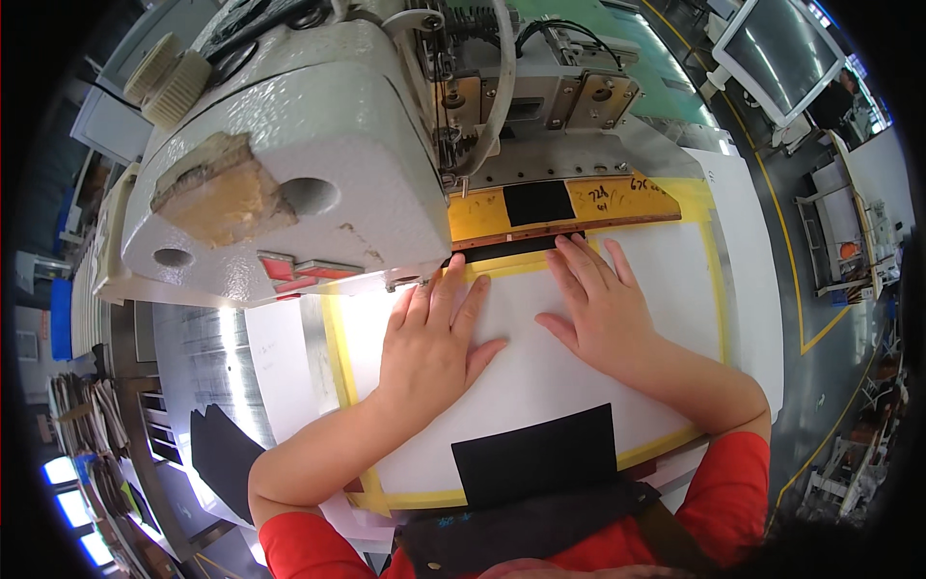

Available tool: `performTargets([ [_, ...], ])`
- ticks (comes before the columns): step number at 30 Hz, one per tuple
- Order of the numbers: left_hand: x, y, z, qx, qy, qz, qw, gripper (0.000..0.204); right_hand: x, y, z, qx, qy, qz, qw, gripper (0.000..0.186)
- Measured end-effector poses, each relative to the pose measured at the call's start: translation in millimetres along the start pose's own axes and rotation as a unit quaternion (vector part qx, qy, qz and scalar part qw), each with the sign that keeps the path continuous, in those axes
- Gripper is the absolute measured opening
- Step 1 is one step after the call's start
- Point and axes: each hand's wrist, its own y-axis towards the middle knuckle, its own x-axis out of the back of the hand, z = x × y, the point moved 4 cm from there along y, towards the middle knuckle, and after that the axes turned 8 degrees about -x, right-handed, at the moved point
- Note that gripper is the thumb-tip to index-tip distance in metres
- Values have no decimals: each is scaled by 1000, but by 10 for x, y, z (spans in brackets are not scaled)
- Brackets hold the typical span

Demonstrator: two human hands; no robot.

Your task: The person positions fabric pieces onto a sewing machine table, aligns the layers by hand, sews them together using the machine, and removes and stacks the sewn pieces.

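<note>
My left hand (431, 338) lies nearly flat on a white work surface (511, 386) bordered with yellow tape, fingers stretched forward. Its fingertips are at the left end of a narrow black strip (511, 250). My right hand (610, 311) is spread flat too, and its longer fingers touch the strip's right end. Just beyond the strip is a yellow plate (627, 200) with a reddish-brown front edge and handwritten marks. A black rectangle (538, 204) sits on that plate. Close to my body, a black piece of fabric or similar sheet (537, 454) rests on the white surface.
A large white sewing machine head (289, 183) overhangs the far left, close to my left fingers. Metal mechanism (540, 101) stands behind the yellow plate. More black pieces (224, 458) lie at left. A screen (779, 53) is at the far right.
</note>
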Motion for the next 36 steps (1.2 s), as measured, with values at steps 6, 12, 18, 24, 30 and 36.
performTargets([
  [6, -27, 15, 13, 13, -11, 22, 1000, 67, 5, 6, 12, 0, -4, -11, 1000, 66],
  [12, 6, 54, 3, -7, 5, 7, 1000, 64, -31, 5, 10, 8, -7, -23, 1000, 63],
  [18, 52, 126, -7, -16, 8, 0, 1000, 64, 24, 17, -20, 8, -20, -29, 999, 61],
  [24, 44, 131, -12, -8, -7, 9, 1000, 59, 465, -379, 130, 89, 207, 112, 968, 48],
  [30, 338, 70, -260, -95, -222, 29, 970, 47, 450, -863, 262, 86, 239, 294, 922, 30],
  [36, 579, 3, -262, 8, -422, 176, 889, 41, 637, -507, 163, 25, 332, 351, 876, 13],
])
